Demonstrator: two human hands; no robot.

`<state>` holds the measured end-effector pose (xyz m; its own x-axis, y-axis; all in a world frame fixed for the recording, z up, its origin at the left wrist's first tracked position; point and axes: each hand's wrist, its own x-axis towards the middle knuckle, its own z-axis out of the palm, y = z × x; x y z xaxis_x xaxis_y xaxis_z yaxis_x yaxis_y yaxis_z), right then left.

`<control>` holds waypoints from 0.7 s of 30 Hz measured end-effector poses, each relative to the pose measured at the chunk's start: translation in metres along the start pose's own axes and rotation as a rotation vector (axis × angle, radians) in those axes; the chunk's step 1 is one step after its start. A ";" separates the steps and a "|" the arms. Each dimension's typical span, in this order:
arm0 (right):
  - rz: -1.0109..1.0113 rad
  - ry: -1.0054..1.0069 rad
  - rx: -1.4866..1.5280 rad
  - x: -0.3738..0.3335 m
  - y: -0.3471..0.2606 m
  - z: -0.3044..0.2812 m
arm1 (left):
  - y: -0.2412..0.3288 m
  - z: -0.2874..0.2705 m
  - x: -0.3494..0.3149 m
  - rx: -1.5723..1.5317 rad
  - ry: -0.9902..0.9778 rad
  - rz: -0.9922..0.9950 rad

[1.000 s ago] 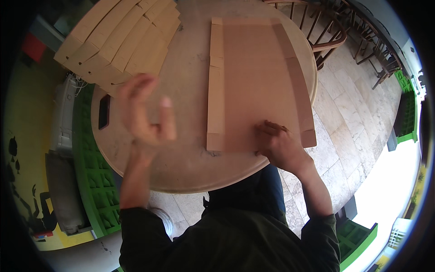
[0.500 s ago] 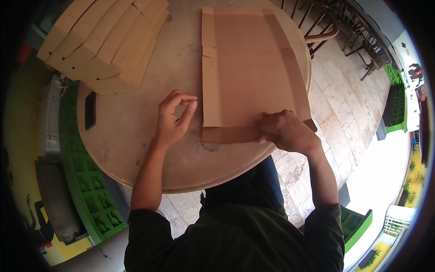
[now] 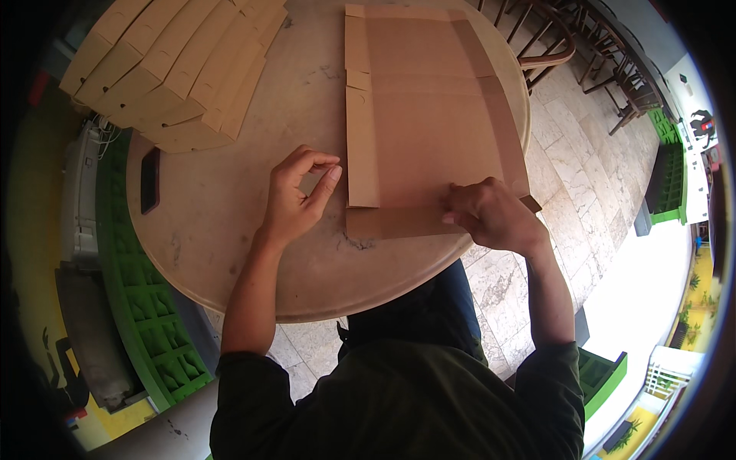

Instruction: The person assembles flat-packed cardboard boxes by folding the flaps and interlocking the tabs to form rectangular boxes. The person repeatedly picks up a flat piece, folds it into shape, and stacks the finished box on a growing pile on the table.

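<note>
An unfolded brown cardboard box (image 3: 429, 115) lies lengthwise on the round table, with creased side flaps along its edges. My right hand (image 3: 494, 218) is at its near end, thumb and bent fingers closed at the near flap (image 3: 391, 222). The exact grip is partly hidden by the hand and blurred. Left of the box, my left hand (image 3: 303, 192) hovers with its forefinger and thumb tips almost together. Nothing shows between them, and they stop just short of the box's left flap (image 3: 362, 149).
A pile of folded cardboard boxes (image 3: 169, 69) stands at the table's far left. Below it lies a dark phone (image 3: 150, 182) on the round table (image 3: 222, 230). Wooden chairs (image 3: 548, 46) stand beyond the right edge. Green crates (image 3: 157, 307) line the left side.
My right hand has shifted slightly away from me at the near flap, its thumb higher than the flap's lower edge now. The left hand keeps its pose. The whole view has shifted a little.
</note>
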<state>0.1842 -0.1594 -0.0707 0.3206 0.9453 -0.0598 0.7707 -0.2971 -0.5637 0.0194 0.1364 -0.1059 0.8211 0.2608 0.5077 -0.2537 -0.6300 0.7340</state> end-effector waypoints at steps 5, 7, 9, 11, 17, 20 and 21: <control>0.035 0.143 0.013 0.000 -0.003 0.009 | 0.038 0.027 -0.023 0.298 0.163 0.351; -0.017 0.128 -0.029 0.002 -0.002 0.007 | 0.054 0.045 -0.034 0.283 -0.072 0.592; -0.006 0.105 -0.027 0.003 -0.003 0.000 | 0.064 0.068 -0.045 0.347 -0.235 0.462; -0.032 0.139 -0.016 0.006 -0.003 -0.015 | 0.065 0.076 -0.051 0.438 -0.319 0.357; -0.187 0.464 -0.267 0.040 -0.007 -0.118 | 0.049 0.083 -0.058 0.577 -0.386 0.273; -0.028 0.842 -0.737 0.080 -0.021 -0.199 | 0.050 0.086 -0.060 0.555 -0.397 0.245; 0.091 0.994 -0.697 0.090 -0.032 -0.229 | 0.052 0.086 -0.061 0.550 -0.406 0.227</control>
<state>0.3143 -0.0955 0.1302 0.4359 0.4930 0.7530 0.7558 -0.6547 -0.0088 0.0003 0.0245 -0.1374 0.9310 -0.1458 0.3347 -0.2345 -0.9415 0.2421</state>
